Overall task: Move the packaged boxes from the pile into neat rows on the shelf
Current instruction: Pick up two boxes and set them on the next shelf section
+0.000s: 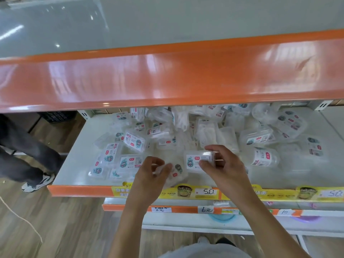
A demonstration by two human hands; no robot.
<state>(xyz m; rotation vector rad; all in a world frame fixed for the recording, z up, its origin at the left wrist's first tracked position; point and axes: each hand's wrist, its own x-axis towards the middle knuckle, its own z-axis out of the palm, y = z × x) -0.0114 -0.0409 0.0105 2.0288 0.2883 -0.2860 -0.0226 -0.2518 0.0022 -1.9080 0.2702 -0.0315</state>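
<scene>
Two hands: both work just above the front of the white metal shelf (pixel 78 161), near its orange front lip (pixel 80 190)
Left hand (pixel 149 179): fingers curled round a small clear plastic packet with a red sticker (pixel 175 171), held low over the shelf front
Right hand (pixel 223 168): thumb and fingertips pinch a small clear rectangular box with a cartoon label (pixel 197 162), lifted slightly off the shelf
Step in hand: judged to be mid pick-up, one box in each hand, neither yet set into a row
Next move: likely calls for turning each box label-up and setting it square beside the few flat boxes at front left (pixel 111 161), edges touching
Price strip: yellow strip (pixel 204 192) on the shelf lip reads "5.0"; handwritten tags on the lower shelf read "6元" (pixel 205 209) and "10"
Labels: box stickers show a red badge and a cartoon figure; their print is too blurred to read
Pile: loose heap of clear boxes and round tubs (pixel 214 131) fills the middle and back of the shelf, tilted every way
Beyond: glossy orange upper shelf edge (pixel 167 75) overhangs; a bystander's dark trouser legs and sneaker (pixel 37 181) stand at left
</scene>
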